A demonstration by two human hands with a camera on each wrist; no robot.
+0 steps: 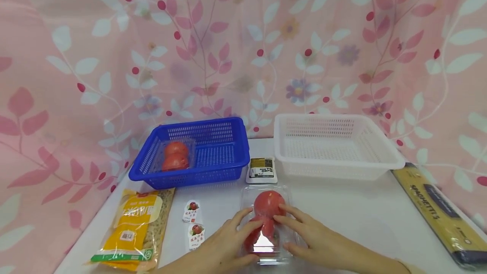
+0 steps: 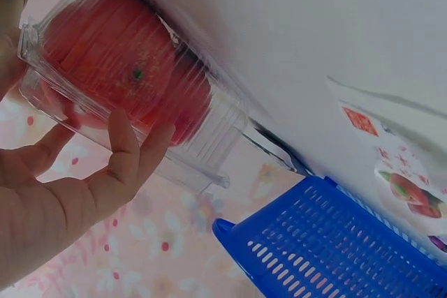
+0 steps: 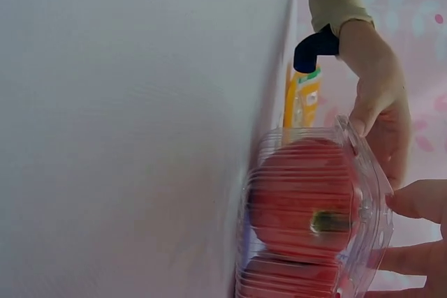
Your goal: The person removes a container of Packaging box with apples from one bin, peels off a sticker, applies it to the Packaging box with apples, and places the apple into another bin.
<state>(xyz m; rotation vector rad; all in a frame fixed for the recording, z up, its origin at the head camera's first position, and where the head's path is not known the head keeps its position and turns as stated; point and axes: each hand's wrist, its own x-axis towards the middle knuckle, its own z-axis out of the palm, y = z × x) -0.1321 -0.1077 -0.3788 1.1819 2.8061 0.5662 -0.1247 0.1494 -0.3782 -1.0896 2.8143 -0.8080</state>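
A clear plastic clamshell box [image 1: 246, 195] with red tomatoes [image 1: 268, 202] inside lies on the table in front of me. My left hand [image 1: 230, 240] touches the box's left side and top, thumb at the near edge. From the right, my right hand [image 1: 310, 234] spreads its fingers over the lid. In the left wrist view, left fingertips [image 2: 122, 127] press at the lid's rim beside a tomato [image 2: 105, 54]. The right wrist view has both hands at the lid edge, with tomatoes [image 3: 304, 197] seen through the ribbed side. Glare covers part of the lid.
Behind on the left, a blue basket [image 1: 194, 179] holds another box of tomatoes [image 1: 176, 155]. A white basket [image 1: 338, 162] stands back right. A small packet [image 1: 261, 170] lies between them. A yellow bag [image 1: 133, 227] and stickers [image 1: 192, 211] are left; a spaghetti pack [image 1: 441, 215] lies right.
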